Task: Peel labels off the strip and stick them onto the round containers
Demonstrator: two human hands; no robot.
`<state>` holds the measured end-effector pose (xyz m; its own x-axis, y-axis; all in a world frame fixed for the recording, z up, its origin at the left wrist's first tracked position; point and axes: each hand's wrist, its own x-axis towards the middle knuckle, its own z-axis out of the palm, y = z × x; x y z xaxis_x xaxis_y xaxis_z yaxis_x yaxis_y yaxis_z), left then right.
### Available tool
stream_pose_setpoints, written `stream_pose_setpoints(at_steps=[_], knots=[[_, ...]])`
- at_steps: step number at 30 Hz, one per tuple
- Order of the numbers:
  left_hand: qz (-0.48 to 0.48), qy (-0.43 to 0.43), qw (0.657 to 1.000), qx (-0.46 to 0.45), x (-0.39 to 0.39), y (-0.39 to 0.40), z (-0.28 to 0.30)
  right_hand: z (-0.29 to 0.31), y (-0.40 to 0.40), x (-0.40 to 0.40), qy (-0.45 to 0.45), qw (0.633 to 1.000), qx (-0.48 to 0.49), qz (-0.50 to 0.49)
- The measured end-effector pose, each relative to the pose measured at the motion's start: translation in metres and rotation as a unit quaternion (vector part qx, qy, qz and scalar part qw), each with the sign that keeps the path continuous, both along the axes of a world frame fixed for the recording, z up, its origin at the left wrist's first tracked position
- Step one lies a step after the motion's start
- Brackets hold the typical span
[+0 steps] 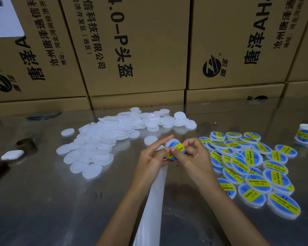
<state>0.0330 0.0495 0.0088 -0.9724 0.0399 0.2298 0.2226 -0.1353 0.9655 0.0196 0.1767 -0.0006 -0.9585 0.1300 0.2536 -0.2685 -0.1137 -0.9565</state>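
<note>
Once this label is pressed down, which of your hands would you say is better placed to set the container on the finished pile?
Probably the right hand: the labelled pile lies directly beside it, whereas the left hand sits over the strip.

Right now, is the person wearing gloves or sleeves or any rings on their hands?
No. The left hand and right hand are both bare, with no gloves, rings, watch or bracelets showing. Both forearms are bare too, with no sleeve in view as far as the bottom edge of the picture. The fingernails look short and unpainted.

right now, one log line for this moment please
step: pressing label onto container | left hand: holds container | right hand: pinches it | backing strip: under hands | blank pile: left | labelled pile: right
</note>
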Motion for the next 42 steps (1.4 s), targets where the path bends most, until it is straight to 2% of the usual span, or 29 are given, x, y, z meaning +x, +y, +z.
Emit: stream_pose_setpoints(at_steps=[5, 8, 12, 16, 20, 26, 31, 33, 37, 39, 42], knots=[[-0.001, -0.004, 0.999, 0.047, -0.001, -0.002, 0.0, -0.007, 0.004, -0.003, -0.006, 0.985, 0.154, -0.082], [-0.023, -0.037, 0.993, 0.108, -0.002, -0.002, 0.002, -0.011, 0.006, -0.005, -0.016, 0.976, 0.194, -0.094], [-0.055, -0.071, 0.986, 0.14, -0.002, 0.0, 0.002, -0.015, 0.005, -0.002, 0.041, 0.969, 0.229, -0.078], [-0.066, -0.071, 0.986, 0.137, -0.002, -0.001, 0.002, -0.016, 0.009, 0.0, 0.096, 0.941, 0.305, -0.108], [-0.053, -0.054, 0.992, 0.101, -0.002, -0.004, 0.002, -0.016, 0.009, -0.002, 0.142, 0.929, 0.309, -0.144], [-0.007, 0.011, 0.999, -0.032, -0.001, -0.008, 0.0, -0.016, 0.012, -0.004, 0.157, 0.926, 0.305, -0.156], [-0.088, -0.007, 0.992, -0.086, -0.002, -0.013, 0.003, -0.017, 0.01, -0.005, 0.146, 0.94, 0.289, -0.108], [-0.093, -0.014, 0.992, -0.084, 0.0, -0.01, 0.003, -0.015, 0.007, -0.005, 0.131, 0.95, 0.267, -0.094], [0.0, -0.038, 0.999, 0.0, -0.002, -0.013, 0.005, -0.009, 0.008, -0.003, 0.1, 0.981, 0.163, -0.044], [0.051, -0.047, 0.997, 0.035, -0.004, -0.017, 0.005, -0.007, 0.007, 0.001, 0.098, 0.98, 0.176, 0.007], [0.124, -0.047, 0.991, 0.02, -0.005, -0.019, 0.003, -0.011, 0.003, 0.004, 0.105, 0.962, 0.253, 0.023]])
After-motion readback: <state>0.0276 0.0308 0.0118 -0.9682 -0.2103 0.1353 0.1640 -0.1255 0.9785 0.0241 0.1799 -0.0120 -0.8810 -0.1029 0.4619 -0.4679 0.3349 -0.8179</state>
